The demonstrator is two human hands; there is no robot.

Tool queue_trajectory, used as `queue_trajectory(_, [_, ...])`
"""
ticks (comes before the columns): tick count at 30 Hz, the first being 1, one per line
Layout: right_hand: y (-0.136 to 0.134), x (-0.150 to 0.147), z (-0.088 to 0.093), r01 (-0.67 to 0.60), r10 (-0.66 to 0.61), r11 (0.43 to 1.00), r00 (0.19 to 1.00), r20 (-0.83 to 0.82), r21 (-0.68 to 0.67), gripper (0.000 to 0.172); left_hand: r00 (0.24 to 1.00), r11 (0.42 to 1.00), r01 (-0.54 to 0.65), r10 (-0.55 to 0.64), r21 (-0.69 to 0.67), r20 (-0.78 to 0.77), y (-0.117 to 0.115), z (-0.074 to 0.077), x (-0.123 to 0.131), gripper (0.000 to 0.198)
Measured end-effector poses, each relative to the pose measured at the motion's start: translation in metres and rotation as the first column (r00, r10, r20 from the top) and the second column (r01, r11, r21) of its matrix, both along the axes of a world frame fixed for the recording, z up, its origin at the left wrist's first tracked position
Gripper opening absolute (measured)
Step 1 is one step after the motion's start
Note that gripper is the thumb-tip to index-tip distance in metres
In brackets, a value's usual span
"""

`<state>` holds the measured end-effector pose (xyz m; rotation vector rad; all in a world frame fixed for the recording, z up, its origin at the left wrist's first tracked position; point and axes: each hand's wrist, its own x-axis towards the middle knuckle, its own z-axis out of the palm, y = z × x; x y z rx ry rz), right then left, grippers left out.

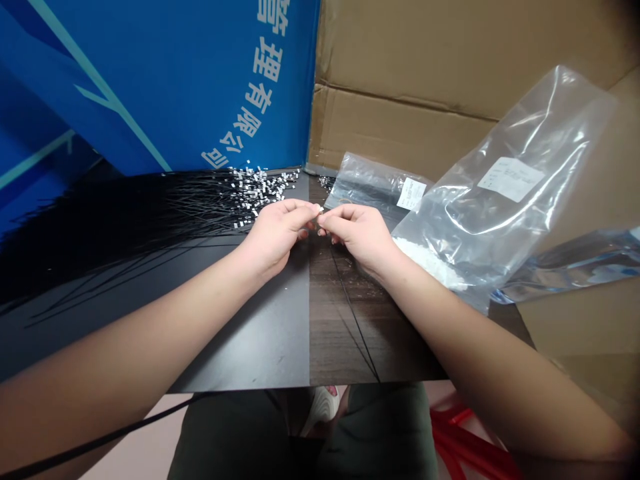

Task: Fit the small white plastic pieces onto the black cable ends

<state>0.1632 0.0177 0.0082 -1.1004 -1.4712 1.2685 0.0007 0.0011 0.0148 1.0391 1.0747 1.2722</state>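
Note:
My left hand (280, 230) pinches a small white connector (321, 209) between thumb and forefinger. Close against it, my right hand (357, 230) is closed in a pinch on a thin black wire (354, 303), which trails from the fingertips down to the table's front edge. The fingertips of both hands meet, so how the connector and the wire end touch is hidden. Left of my hands lies a large pile of black wires (125, 207), many tipped with white connectors (257, 183).
A big clear bag (490, 193) with small white pieces (433, 263) leans at the right. Behind my right hand lies a flatter labelled bag (370, 180) of black wires. Blue board (200, 80) and cardboard (415, 60) wall the back. A red stool (465, 433) stands below.

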Motion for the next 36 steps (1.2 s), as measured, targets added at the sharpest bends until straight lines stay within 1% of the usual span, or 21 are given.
queue_trajectory(6, [0.0014, -0.0002, -0.0038, 0.007, -0.007, 1.0, 1.0, -0.007, 0.02, 0.018, 0.999, 0.996, -0.005, 0.008, 0.09, -0.031, -0.0012, 0.0012, 0.0014, 0.013])
queue_trajectory(12, [0.001, 0.0002, -0.0046, 0.012, -0.013, 0.999, 1.0, 0.029, 0.041, 0.018, 0.997, 0.991, -0.031, 0.04, 0.134, -0.065, -0.0017, 0.0007, 0.0019, 0.012])
queue_trajectory(15, [0.0003, -0.0005, -0.0034, 0.015, -0.017, 0.999, 0.999, 0.043, 0.045, 0.017, 0.995, 0.99, -0.035, 0.047, 0.137, -0.084, -0.0022, 0.001, 0.0019, 0.013])
queue_trajectory(23, [0.0001, -0.0009, -0.0036, 0.02, -0.022, 0.999, 0.999, 0.048, 0.044, 0.014, 0.995, 0.986, 0.002, 0.014, 0.167, -0.097, -0.0024, -0.0003, 0.0024, 0.016])
queue_trajectory(29, [0.0007, -0.0002, -0.0022, 0.024, -0.026, 0.999, 0.999, 0.035, 0.042, 0.016, 0.987, 0.981, -0.003, 0.034, 0.196, -0.154, 0.0007, 0.0012, -0.0016, 0.016])
queue_trajectory(36, [-0.001, 0.0002, 0.0042, 0.017, -0.019, 0.999, 0.999, 0.047, 0.031, 0.015, 0.99, 0.988, 0.016, 0.006, 0.153, -0.144, 0.0034, 0.0016, -0.0047, 0.014])
